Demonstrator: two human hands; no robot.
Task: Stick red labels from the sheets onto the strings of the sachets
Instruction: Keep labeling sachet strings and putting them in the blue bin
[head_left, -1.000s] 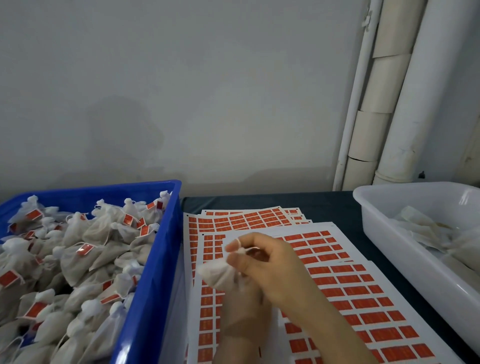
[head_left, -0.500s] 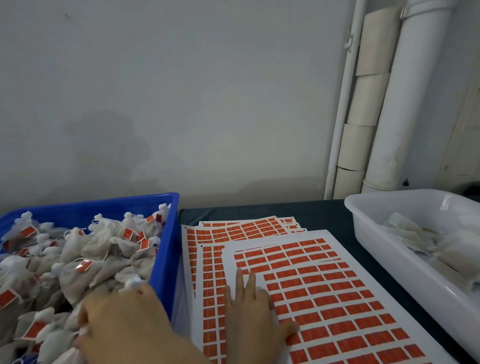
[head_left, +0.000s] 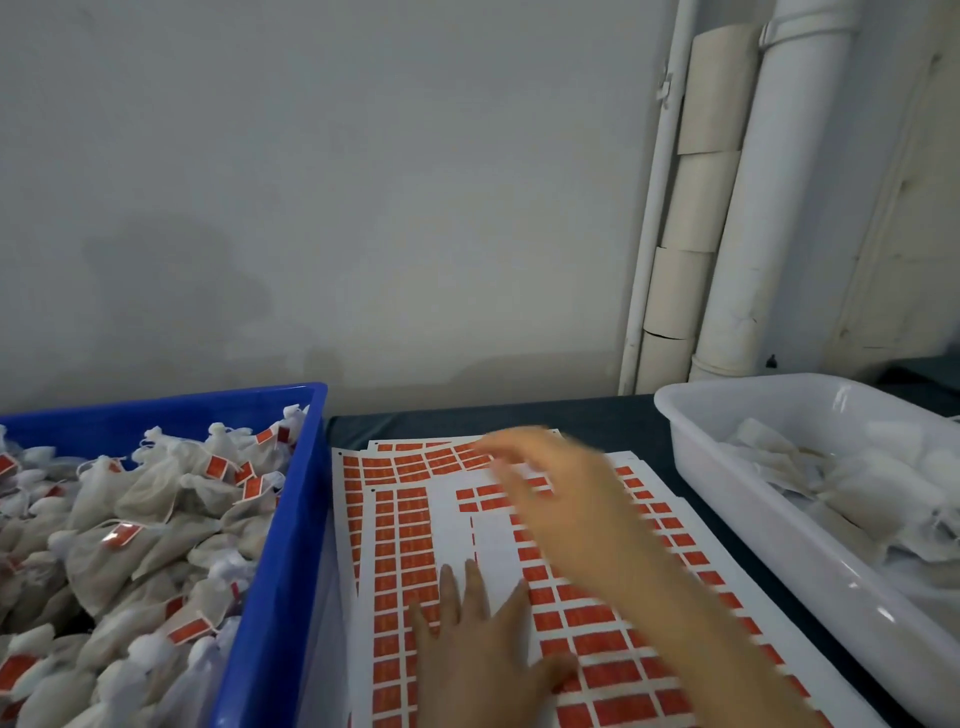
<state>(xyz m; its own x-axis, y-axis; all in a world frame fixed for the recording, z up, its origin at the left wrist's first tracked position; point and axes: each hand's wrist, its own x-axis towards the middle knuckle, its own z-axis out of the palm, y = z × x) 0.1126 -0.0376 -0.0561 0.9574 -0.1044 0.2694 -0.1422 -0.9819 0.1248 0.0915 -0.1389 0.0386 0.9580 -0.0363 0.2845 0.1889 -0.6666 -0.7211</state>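
Left hand: lies flat, palm down, on the label sheets at about 6 o'clock in the view; fingers spread and straight, thumb splayed toward 3 o'clock, holding nothing.
Right hand: blurred, raised over the sheets just past centre, forearm running in from 5 o'clock; fingers loosely extended toward 10 o'clock and apart, with nothing visible in them.
Label sheets: several white sheets fanned in an overlapping stack on the dark table, between the two bins; rows of red labels cover most of each sheet, with a bare white strip on the upper sheets where rows are empty.
Blue bin: at 9 o'clock, its right wall just beside the sheets' left edge, heaped with sachets.
Sachets: pale drawstring pouches piled in the blue bin; many show a red label on the string.
White bin: at 3 o'clock, right of the sheets, holding more pale sachets; whether these carry labels cannot be told.
Backdrop: a plain grey wall at 12 o'clock, with white pipes standing upright at 1 o'clock behind the white bin.
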